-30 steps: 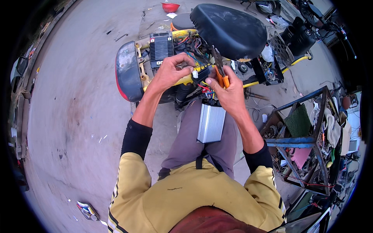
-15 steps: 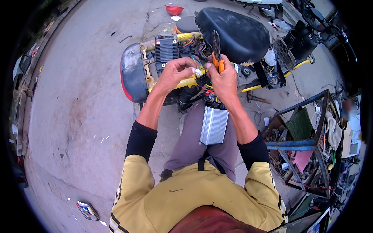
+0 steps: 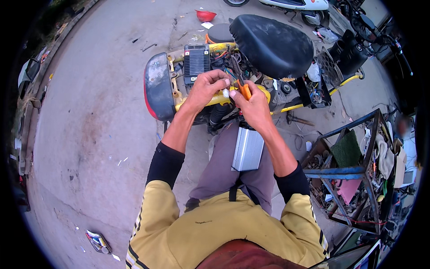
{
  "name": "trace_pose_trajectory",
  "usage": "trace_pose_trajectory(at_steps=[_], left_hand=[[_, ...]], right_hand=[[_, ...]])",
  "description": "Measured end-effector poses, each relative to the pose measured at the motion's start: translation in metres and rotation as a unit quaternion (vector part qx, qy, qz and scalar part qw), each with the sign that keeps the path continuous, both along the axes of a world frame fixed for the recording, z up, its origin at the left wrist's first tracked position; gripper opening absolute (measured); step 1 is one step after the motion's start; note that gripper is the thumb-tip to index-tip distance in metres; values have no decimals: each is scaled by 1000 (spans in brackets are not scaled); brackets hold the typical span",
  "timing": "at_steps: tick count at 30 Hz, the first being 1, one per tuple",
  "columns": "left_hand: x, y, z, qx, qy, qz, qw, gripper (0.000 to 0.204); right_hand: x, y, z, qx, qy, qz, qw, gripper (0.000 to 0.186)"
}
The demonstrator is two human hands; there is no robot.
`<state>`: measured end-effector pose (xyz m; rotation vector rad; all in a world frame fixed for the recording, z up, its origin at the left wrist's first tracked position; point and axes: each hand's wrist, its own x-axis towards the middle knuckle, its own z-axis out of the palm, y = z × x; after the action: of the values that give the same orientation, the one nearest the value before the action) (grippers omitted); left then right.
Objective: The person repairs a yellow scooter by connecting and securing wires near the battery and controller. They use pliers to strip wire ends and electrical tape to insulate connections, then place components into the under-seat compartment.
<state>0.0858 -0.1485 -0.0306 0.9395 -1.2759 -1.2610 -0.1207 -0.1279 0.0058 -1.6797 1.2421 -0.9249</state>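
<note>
Over the yellow frame (image 3: 217, 99) of an opened-up scooter, my two hands work close together. The fingers of my left hand (image 3: 207, 91) are pinched at a small white piece (image 3: 225, 93), which looks like a plastic connector; its details are too small to make out. My right hand (image 3: 254, 106) is closed on orange-handled pliers (image 3: 244, 90), with the thumb reaching toward the white piece. The pliers' dark jaws point away among the wires (image 3: 233, 60). On my lap rests a silver finned metal box (image 3: 247, 149), its wired end under my right wrist.
A black finned unit (image 3: 196, 62) sits in the frame, left of the wires. The black seat (image 3: 273, 47) is tipped up beyond my right hand. A hammer (image 3: 299, 119) lies on the ground. To the right stands a metal rack (image 3: 336, 171) full of scrap.
The pliers have tilted from upright to a lower angle, their jaws now down by the wires. My hands have come a little closer together at the white piece.
</note>
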Motion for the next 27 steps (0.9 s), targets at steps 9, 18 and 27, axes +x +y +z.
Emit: trace_pose_trajectory(at_steps=[9,18,27], left_hand=[[4,-1,-6,3,59,-5,998,14],[14,-5,-16,-13,36,-24,999,14],[10,-3,-13,-5,42,-8,999,15]], right_hand=[[-43,11,1,-297,333,-34,894,56],[-33,9,1,-315,343,-12,885,51],[-33,7,0,-312,338,-12,888,45]])
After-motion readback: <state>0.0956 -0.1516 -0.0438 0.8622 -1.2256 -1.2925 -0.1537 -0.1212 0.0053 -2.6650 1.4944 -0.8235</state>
